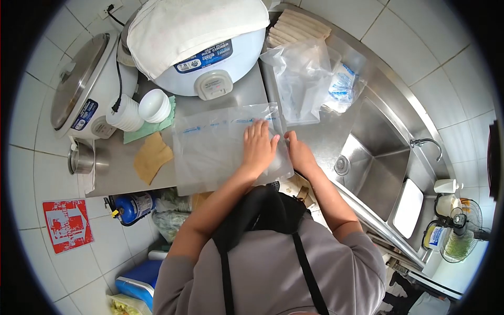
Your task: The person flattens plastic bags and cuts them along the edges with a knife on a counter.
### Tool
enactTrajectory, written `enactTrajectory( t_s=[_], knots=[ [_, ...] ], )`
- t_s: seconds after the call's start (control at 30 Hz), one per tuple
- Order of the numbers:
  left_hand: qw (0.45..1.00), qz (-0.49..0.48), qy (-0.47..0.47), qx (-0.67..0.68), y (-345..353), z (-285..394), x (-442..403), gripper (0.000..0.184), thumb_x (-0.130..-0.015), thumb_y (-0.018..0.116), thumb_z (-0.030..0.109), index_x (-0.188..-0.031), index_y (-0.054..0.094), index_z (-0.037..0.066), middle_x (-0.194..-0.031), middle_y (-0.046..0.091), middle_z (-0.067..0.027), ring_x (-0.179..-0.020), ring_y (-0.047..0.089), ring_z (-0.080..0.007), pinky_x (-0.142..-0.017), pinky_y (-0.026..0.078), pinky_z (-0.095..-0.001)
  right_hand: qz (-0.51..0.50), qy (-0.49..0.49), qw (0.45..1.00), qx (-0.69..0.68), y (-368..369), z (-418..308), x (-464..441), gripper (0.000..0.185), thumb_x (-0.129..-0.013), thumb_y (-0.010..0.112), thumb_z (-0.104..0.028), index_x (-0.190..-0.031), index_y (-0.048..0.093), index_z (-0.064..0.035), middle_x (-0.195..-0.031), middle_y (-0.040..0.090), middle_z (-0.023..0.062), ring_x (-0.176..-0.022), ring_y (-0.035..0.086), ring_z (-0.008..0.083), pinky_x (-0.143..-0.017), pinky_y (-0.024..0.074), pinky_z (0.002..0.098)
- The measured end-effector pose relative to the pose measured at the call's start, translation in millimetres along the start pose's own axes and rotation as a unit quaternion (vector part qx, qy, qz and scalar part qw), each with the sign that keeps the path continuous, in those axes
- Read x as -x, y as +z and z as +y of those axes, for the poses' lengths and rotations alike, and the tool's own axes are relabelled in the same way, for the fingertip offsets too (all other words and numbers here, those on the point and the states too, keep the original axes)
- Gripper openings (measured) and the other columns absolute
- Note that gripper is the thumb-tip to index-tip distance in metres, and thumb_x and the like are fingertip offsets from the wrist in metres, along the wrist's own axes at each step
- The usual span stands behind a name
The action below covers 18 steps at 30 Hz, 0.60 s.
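Observation:
A large clear plastic bag (207, 149) with blue print along its top lies flat on the steel counter. My left hand (257, 144) rests flat on it, fingers stretched out and the thumb apart. At the bag's right edge, my right hand (300, 153) is closed, with its fingers curled and pinching the edge. Beyond my right hand, more clear plastic bags (300, 84) lie in a loose heap. A tan cloth (153, 157) sits left of the flat bag.
A cloth-draped rice cooker (231, 68) stands behind the bag, and a second rice cooker (97, 89) at the left. White bowls (155, 106) stand on a green cloth. To the right is a steel sink (375, 168) with a faucet (428, 144) and a white board (408, 209).

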<state>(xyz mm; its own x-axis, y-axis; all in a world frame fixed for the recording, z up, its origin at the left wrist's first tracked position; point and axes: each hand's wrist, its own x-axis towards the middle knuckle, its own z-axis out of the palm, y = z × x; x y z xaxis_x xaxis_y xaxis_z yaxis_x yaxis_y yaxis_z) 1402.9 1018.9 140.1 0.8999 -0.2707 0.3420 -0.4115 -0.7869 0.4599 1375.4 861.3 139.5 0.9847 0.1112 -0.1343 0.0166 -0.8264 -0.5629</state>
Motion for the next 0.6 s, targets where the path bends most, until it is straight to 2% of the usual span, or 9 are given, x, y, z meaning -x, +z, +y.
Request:
enactTrajectory(
  t_s=[0.1, 0.17, 0.2, 0.27, 0.47, 0.6],
  knots=[
    [0.996, -0.03, -0.007, -0.078, 36.6, -4.8, 3.5, 0.071, -0.088, 0.051, 0.039, -0.136, 0.03, -0.01, -0.146, 0.026, -0.0233, -0.139, 0.017, -0.0339, -0.113, 0.01, -0.0477, 0.068, -0.015, 0.998, 0.006, 6.7, 9.4, -5.1, 0.028, -0.086, 0.05, -0.01, -0.111, 0.039, -0.0049, -0.098, 0.061, 0.0255, -0.083, 0.059, 0.0446, -0.069, 0.0463, 0.0515],
    [0.995, -0.07, -0.008, -0.067, 38.6, -7.4, 3.9, 0.076, -0.089, 0.049, 0.04, -0.139, 0.022, -0.011, -0.148, 0.017, -0.0249, -0.141, 0.01, -0.0334, -0.114, 0.006, -0.0465, 0.116, -0.027, 0.993, -0.012, 11.9, 21.2, -8.9, 0.029, -0.085, 0.053, -0.01, -0.111, 0.039, -0.0052, -0.097, 0.061, 0.0252, -0.082, 0.059, 0.0445, -0.068, 0.0457, 0.0508],
    [0.994, -0.093, -0.009, -0.062, 37.2, -7.5, 6.0, 0.078, -0.09, 0.047, 0.04, -0.14, 0.018, -0.012, -0.15, 0.013, -0.0257, -0.142, 0.006, -0.0332, -0.115, 0.004, -0.0459, 0.108, -0.02, 0.994, -0.003, 9.5, 19.0, -8.1, 0.03, -0.085, 0.053, -0.011, -0.111, 0.039, -0.0051, -0.099, 0.06, 0.0238, -0.082, 0.06, 0.0438, -0.068, 0.0467, 0.0504],
    [0.993, -0.096, -0.008, -0.066, 36.3, -5.6, 6.3, 0.078, -0.089, 0.047, 0.041, -0.139, 0.02, -0.012, -0.149, 0.014, -0.0259, -0.142, 0.008, -0.0332, -0.115, 0.004, -0.0456, 0.092, -0.009, 0.996, 0.019, 1.2, 15.0, -11.6, 0.031, -0.084, 0.053, -0.011, -0.11, 0.039, -0.0049, -0.105, 0.06, 0.021, -0.082, 0.061, 0.0424, -0.068, 0.0487, 0.0497],
    [0.989, -0.115, -0.001, -0.09, 34.9, -5.3, 3.1, 0.079, -0.089, 0.047, 0.043, -0.139, 0.021, -0.013, -0.149, 0.014, -0.0271, -0.141, 0.008, -0.0342, -0.115, 0.004, -0.0448, 0.1, -0.015, 0.993, 0.057, 2.4, 0.0, -56.5, 0.026, -0.083, 0.054, -0.012, -0.105, 0.041, -0.0066, -0.099, 0.06, 0.0183, -0.08, 0.062, 0.0396, -0.066, 0.0487, 0.0498],
    [0.991, -0.109, -0.001, -0.073, 33.5, -5.3, 2.7, 0.08, -0.09, 0.045, 0.045, -0.138, 0.021, -0.013, -0.148, 0.015, -0.0282, -0.141, 0.009, -0.0353, -0.115, 0.004, -0.0451, 0.116, -0.113, 0.983, 0.086, -7.7, 12.9, -93.0, 0.024, -0.083, 0.053, -0.009, -0.104, 0.042, -0.007, -0.096, 0.061, 0.017, -0.079, 0.062, 0.0387, -0.066, 0.0477, 0.0497]
  ],
)
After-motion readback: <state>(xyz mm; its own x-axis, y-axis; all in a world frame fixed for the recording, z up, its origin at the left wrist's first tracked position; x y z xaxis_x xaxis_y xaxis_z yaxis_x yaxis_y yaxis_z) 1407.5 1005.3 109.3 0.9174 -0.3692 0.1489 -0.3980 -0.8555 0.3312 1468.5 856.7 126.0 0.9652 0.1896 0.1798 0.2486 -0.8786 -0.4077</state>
